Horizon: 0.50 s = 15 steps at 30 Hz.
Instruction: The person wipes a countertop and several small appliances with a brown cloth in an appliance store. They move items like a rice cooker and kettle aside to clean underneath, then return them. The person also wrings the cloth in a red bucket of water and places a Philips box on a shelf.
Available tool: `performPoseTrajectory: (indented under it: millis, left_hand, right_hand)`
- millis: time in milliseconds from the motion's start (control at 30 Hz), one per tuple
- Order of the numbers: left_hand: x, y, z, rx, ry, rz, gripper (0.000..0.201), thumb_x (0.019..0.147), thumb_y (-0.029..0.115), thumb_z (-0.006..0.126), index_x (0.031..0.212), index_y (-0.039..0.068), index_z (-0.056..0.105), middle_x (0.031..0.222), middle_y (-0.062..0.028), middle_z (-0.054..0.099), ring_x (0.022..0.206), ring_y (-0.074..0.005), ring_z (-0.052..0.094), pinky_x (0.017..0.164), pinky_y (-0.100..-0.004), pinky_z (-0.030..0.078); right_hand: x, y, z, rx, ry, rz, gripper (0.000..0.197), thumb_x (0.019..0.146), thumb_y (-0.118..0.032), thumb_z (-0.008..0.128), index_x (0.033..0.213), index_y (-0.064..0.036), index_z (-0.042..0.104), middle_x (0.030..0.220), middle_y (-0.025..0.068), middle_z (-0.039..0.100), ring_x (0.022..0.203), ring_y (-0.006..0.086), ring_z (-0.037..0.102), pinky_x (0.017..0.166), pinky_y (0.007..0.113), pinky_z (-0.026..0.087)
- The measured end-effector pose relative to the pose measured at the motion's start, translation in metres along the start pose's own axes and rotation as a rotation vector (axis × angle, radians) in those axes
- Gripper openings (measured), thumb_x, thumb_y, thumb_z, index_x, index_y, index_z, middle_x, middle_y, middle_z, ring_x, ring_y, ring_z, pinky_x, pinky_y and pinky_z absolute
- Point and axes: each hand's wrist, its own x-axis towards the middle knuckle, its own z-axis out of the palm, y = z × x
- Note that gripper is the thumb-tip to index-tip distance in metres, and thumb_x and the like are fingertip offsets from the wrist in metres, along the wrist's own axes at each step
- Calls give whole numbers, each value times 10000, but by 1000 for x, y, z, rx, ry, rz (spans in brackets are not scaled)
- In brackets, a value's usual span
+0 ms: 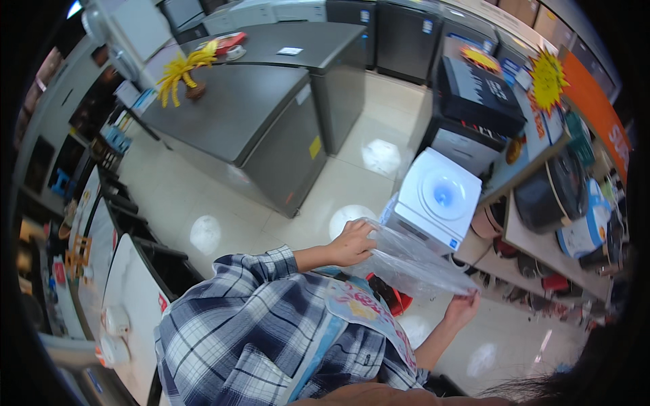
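A clear plastic sheet (pixel 414 262) is being held out here between two bare hands, well above the pale tiled floor (pixel 277 240) and just beside a white appliance (pixel 435 210) with a round basin set in its top. Its near edge is gripped in the curled fingers of the left hand (pixel 352 242), and its far corner is pinched at the fingertips of the right hand (pixel 462 309), so both grips are closed on the film. Whether the appliance is touched by the sheet cannot be told. Round patches of light are thrown back by the glossy tiles.

And the room: the far middle is filled by two large grey flat-topped units (pixel 230 108), on which a yellow artificial plant (pixel 177 76) and a small white cup (pixel 235 52) are set. To the right, black boxes (pixel 477 95) are stacked behind the appliance, and shelves (pixel 535 243) are crowded with cookers and pots, topped by a yellow starburst sign (pixel 547 79). Over on the left, a white tabletop (pixel 132 318) is lined with black chairs (pixel 162 264). A plaid shirt (pixel 250 318) is worn under a light-blue-edged apron (pixel 365 311).
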Motion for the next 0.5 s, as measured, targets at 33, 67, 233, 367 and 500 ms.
performPoseTrajectory:
  millis: [33, 67, 233, 367, 500]
  left_hand:
    - [1, 4, -9, 23, 67, -3, 121, 803, 180, 634, 874, 84, 652, 1297, -154, 477, 1211, -359, 401, 983, -493, 306]
    - [1, 5, -15, 81, 110, -9, 116, 784, 172, 644, 858, 83, 650, 1294, -161, 480, 1203, -361, 406, 985, -497, 305]
    - [17, -19, -38, 340, 306, -36, 146, 712, 131, 661, 842, 63, 660, 1262, -204, 499, 1186, -378, 430, 1000, -531, 294]
    - [45, -78, -85, 427, 477, -179, 191, 702, 198, 658, 839, 65, 662, 1216, -191, 531, 1188, -369, 435, 988, -541, 314]
    - [62, -166, -177, 111, 570, -690, 283, 834, 244, 588, 943, 11, 704, 998, -218, 668, 923, -373, 651, 777, -478, 501]
  right_hand:
    - [0, 7, -9, -38, 12, 36, 142, 923, -146, 545, 1032, -62, 580, 983, 58, 635, 971, 192, 599, 890, 369, 484]
    - [-3, 15, -16, -78, 30, 58, 145, 925, -141, 551, 1038, -57, 582, 975, 56, 644, 938, 186, 609, 850, 351, 500]
    - [-19, 29, -3, -347, -48, 121, 153, 928, -126, 568, 1063, -56, 581, 926, 68, 660, 808, 165, 630, 706, 284, 526]
    - [-29, 29, 13, -585, -53, 157, 195, 926, -119, 565, 1110, -56, 572, 892, 88, 678, 728, 151, 627, 622, 259, 511]
    - [-38, 39, 9, -608, 123, 142, 239, 903, -143, 599, 1124, -53, 584, 881, 85, 677, 690, 138, 604, 591, 237, 476]
